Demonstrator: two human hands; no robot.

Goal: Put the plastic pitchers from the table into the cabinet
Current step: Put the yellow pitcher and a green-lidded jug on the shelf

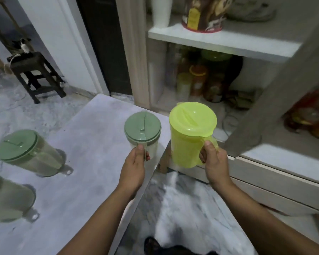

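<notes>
The yellow pitcher (pixel 189 135), gripped by its handle in the right hand (pixel 213 162) before the open cabinet (pixel 219 41), and the green-lidded pitcher (pixel 142 131), gripped in the left hand (pixel 134 166) above the counter (pixel 92 137) edge, could clip the crowded jars (pixel 197 81) going in.

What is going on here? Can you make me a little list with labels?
left hand: grips handle of green-lid pitcher
right hand: grips handle of yellow pitcher, held upright in front of cabinet
on table: two more green-lid pitchers, one near, one farther
cabinet: open, jars on lower shelf
floor: dark stool at back left
</notes>
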